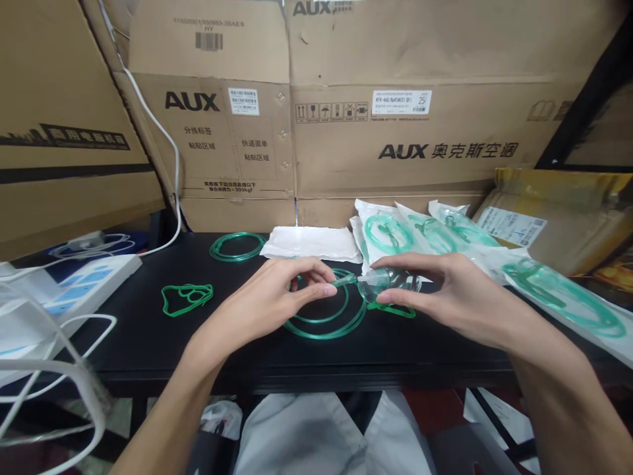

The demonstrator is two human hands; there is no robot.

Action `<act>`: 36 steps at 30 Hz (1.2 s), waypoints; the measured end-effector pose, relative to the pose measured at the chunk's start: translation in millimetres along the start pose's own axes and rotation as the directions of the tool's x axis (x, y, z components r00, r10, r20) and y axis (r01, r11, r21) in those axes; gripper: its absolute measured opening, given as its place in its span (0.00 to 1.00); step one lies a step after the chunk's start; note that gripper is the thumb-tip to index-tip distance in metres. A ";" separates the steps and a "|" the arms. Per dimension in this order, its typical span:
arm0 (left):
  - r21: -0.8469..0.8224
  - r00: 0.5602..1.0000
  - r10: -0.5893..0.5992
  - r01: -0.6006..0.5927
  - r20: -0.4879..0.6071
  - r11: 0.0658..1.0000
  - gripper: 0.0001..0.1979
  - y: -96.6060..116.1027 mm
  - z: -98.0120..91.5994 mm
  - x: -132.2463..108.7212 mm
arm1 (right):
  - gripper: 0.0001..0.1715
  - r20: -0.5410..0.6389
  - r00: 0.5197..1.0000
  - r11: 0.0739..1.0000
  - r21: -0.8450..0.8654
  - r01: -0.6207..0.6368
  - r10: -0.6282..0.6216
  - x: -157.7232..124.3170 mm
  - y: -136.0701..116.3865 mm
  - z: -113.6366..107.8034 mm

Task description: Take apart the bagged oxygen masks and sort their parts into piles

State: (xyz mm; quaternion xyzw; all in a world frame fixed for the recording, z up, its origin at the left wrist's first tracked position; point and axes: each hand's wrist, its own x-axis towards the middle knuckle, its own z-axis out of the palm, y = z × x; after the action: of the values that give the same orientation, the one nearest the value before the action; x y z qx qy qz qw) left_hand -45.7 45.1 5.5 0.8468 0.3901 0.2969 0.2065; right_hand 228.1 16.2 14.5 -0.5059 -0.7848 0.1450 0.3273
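Cartons wall in a black table

A big brown carton (336, 171) printed with AUX stands behind the black table (237, 359), bearing a barcode label (244, 102) on its left part and a model label (401, 102) further right. Another carton (64, 72), crossed by a dark band, leans in at upper left. A white cable (177, 152) hangs down between the two and bends left near the tabletop. On the table's left lies a white-and-blue object (79, 293), with looped white cords (93, 409) in front. At right sits a taped parcel (573, 198) with a shipping label (512, 224).
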 end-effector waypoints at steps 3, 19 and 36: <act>-0.008 1.000 0.010 -0.010 0.014 1.000 0.11 0.7 0.3 0.2 | 0.27 0.015 1.000 1.000 -0.011 0.003 -0.003 0.0 -0.7 3.7; -0.002 0.998 0.007 -0.007 -0.061 1.000 0.19 -1.0 13.1 3.9 | 0.19 -0.026 0.993 0.987 -0.113 0.111 -0.115 4.0 -3.9 24.7; 0.120 0.986 0.091 -0.074 -0.138 0.990 0.14 1.7 18.9 5.0 | 0.25 0.002 0.999 0.995 0.086 -0.054 0.054 9.6 -2.8 24.9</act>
State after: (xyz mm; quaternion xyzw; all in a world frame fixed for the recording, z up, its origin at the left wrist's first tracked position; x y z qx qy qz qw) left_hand -29.6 45.8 -5.8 0.8492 0.3849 0.3424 0.1164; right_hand 207.1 26.1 1.1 -0.5125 -0.7638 0.1873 0.3447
